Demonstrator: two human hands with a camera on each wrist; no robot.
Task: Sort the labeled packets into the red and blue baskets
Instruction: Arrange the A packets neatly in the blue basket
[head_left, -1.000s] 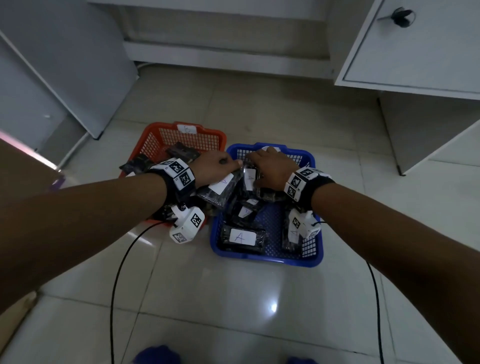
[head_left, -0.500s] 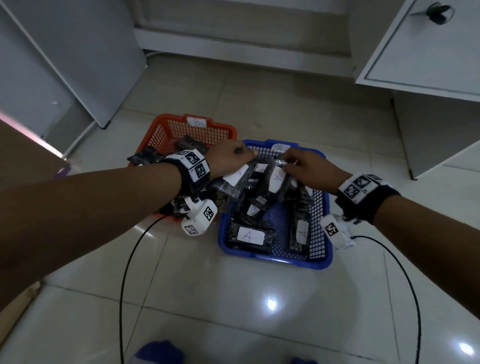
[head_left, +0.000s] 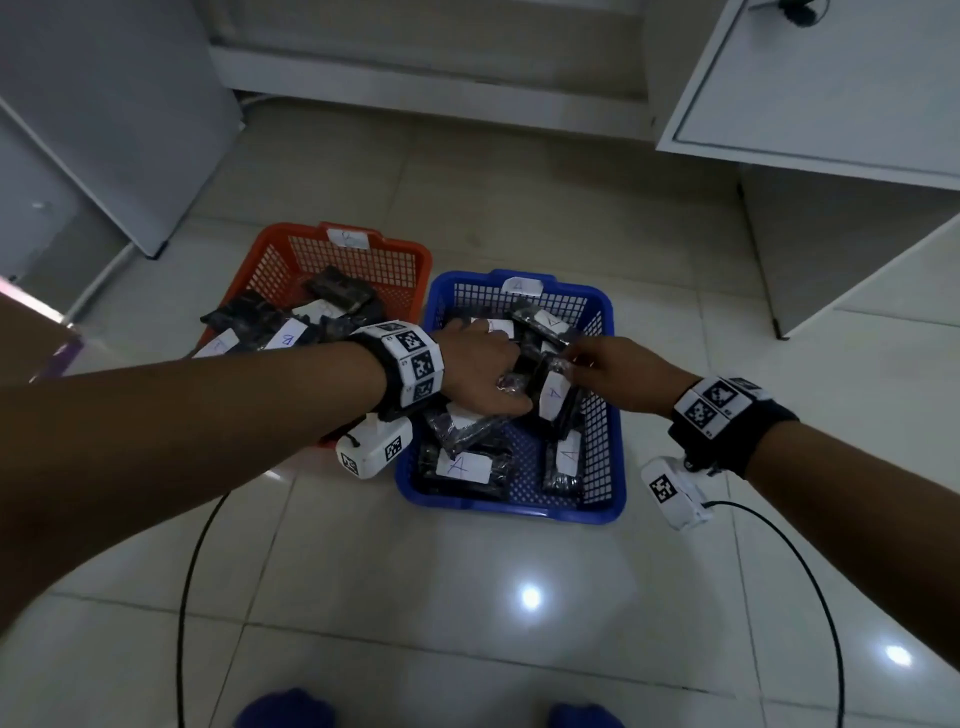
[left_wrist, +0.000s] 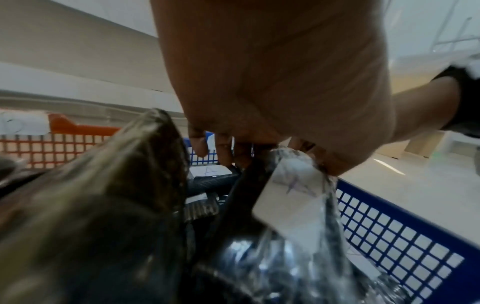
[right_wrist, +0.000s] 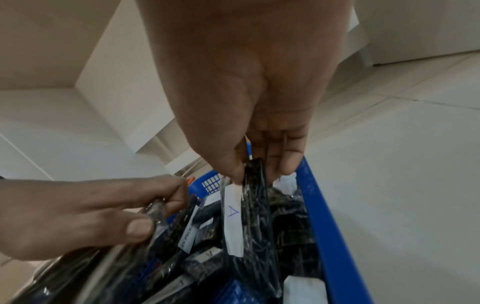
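Both hands over the blue plastic mesh basket (head_left: 605, 467) on the tiled floor. Right hand (head_left: 618, 371) pinches the top edge of a dark clear-wrapped packet with white "A" label (head_left: 551, 397), thumb and fingers closed on it; packet hangs upright above the basket's pile. Left hand (head_left: 480, 366) grips a second dark shiny plastic packet (right_wrist: 153, 214) between thumb and curled fingers; its label can't be read. Red plastic mesh basket (head_left: 415, 260) touching the blue one on its left, holds packets labelled "B" (head_left: 284, 334)
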